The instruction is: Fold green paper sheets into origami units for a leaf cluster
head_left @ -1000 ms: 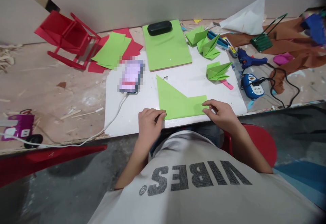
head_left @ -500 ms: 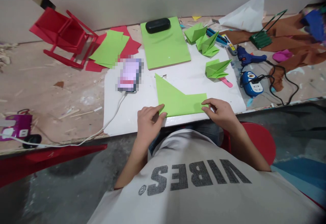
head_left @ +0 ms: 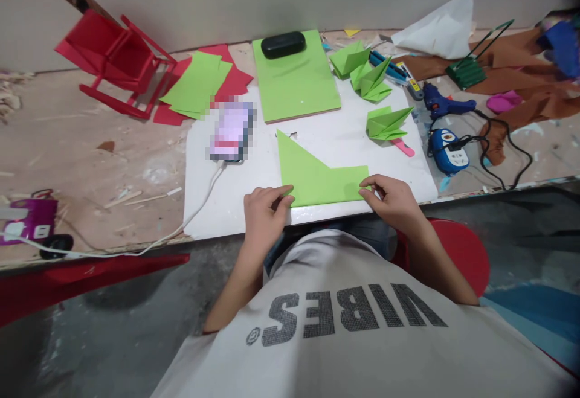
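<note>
A green paper sheet (head_left: 317,177), folded so one corner rises to a point, lies on a white board (head_left: 226,199) at the table's near edge. My left hand (head_left: 263,217) pinches the sheet's near left corner with curled fingers. My right hand (head_left: 392,199) pinches the near right corner in the same way. Both hands rest on the board.
A phone (head_left: 232,132) on a white cable lies left of the sheet. Beyond are a green pad (head_left: 294,84) with a black case (head_left: 283,44), three folded green pieces (head_left: 385,123), green and red sheets (head_left: 197,87), a red toy chair (head_left: 113,63), a blue glue gun (head_left: 441,107).
My left fingers have shifted slightly along the sheet's near left corner. The sheet and my right hand stay where they were.
</note>
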`<state>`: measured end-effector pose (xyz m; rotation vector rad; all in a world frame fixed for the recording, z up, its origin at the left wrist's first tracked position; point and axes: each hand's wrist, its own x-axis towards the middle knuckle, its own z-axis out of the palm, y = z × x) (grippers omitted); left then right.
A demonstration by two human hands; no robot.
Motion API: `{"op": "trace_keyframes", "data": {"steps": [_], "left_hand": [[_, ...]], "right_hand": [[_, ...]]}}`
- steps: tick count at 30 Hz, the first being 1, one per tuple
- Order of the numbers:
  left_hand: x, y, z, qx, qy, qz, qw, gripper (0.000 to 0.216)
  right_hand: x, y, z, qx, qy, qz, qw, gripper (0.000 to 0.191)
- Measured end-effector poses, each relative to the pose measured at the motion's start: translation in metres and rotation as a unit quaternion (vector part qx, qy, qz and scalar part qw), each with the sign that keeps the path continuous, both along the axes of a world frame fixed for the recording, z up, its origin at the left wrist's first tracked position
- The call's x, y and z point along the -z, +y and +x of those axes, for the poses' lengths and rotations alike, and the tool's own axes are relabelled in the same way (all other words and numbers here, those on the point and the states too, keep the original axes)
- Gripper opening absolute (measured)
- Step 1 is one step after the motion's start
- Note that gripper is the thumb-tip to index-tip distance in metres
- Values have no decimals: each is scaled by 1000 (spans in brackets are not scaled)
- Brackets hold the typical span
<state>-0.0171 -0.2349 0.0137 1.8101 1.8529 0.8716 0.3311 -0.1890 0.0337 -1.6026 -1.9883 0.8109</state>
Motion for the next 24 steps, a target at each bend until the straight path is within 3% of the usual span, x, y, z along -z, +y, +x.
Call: {"op": "trace_keyframes", "data": {"steps": [24], "left_hand": [[-1,0,4,-3,36,8,999,22]], "right_hand": [[2,-3,-5,3,14,26,1000,19]]}}
